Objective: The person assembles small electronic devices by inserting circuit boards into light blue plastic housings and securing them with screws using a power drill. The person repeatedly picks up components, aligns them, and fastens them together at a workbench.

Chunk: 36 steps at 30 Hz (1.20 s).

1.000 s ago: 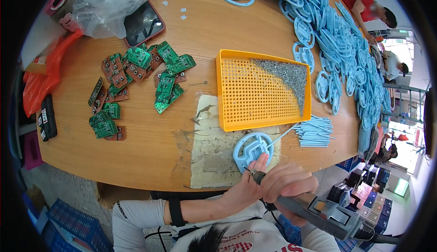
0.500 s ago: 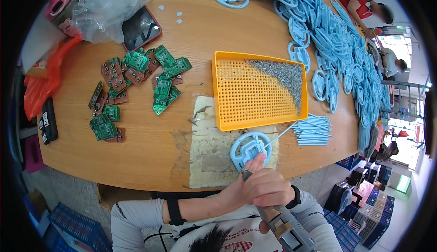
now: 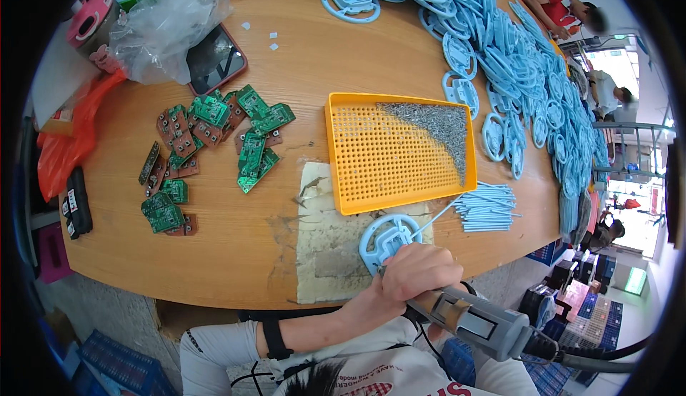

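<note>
A light blue toy steering wheel [image 3: 369, 244] lies on the worn mat in front of me, a thin blue stick [image 3: 437, 214] slanting from it toward the stick pile. My right hand [image 3: 425, 271] is closed round the front of a grey electric screwdriver [image 3: 475, 317], whose body slants away to the lower right. Its front end sits by the wheel's near edge; the tip's exact contact is hidden. My left hand [image 3: 368, 303] reaches in beneath the right one at the wheel's near side. Its fingers are covered, so their grip does not show.
Beyond the worn mat [image 3: 314, 253] stands a yellow perforated tray [image 3: 379, 160] of small screws. Blue sticks [image 3: 487, 208] lie right of it. Circuit boards [image 3: 209, 112] are heaped left, near a phone [image 3: 216, 60]. Blue wheel parts [image 3: 507, 74] pile up far right; other people are beyond.
The screwdriver's rear end has swung outward to the right. My right hand has shifted slightly up over the wheel's near edge, and the left fingers, visible before, are now covered.
</note>
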Motion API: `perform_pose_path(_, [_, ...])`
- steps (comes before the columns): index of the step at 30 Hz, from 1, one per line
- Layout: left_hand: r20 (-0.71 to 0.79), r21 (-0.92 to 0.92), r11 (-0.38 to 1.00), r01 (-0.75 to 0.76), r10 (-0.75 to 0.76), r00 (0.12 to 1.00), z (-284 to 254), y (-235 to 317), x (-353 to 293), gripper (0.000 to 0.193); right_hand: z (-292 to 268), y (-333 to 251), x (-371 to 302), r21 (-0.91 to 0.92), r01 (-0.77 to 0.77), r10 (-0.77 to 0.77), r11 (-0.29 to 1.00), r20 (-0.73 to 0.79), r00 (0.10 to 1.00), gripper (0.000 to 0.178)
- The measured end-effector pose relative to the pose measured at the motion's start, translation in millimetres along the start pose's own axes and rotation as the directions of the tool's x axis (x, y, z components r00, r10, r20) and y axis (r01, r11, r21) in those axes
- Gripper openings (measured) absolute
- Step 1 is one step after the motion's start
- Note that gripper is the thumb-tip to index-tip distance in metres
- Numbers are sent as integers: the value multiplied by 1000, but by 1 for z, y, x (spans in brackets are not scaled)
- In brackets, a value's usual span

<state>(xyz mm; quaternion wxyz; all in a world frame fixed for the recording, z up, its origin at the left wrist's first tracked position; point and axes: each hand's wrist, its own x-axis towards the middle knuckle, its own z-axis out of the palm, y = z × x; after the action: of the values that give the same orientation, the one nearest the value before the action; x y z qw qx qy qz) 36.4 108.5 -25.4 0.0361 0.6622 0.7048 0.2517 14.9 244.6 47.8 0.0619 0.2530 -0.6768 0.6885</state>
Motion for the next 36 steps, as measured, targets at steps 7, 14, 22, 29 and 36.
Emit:
perform_pose_path(7, [-8,128,991,33,-32,999,-10,-8,-5,51,2,3,13,175,213,-186,961,-155,970,53])
perform_pose_path(14, [-2,133,990,-51,52,999,-18,-8,-3,41,-31,0,54,22,-4,10,1000,-293,956,59])
perform_pose_path(22, [-52,155,987,-30,39,998,-18,-14,-1,25,-23,33,68,-8,-203,184,979,-385,904,64])
perform_pose_path(29, [-62,136,990,-32,40,997,-17,-14,-2,24,-26,43,72,-42,-167,147,985,-298,943,66])
perform_pose_path(36, [-49,-12,999,-51,50,998,-14,-14,-6,24,-17,33,71,73,-247,257,966,-325,910,63])
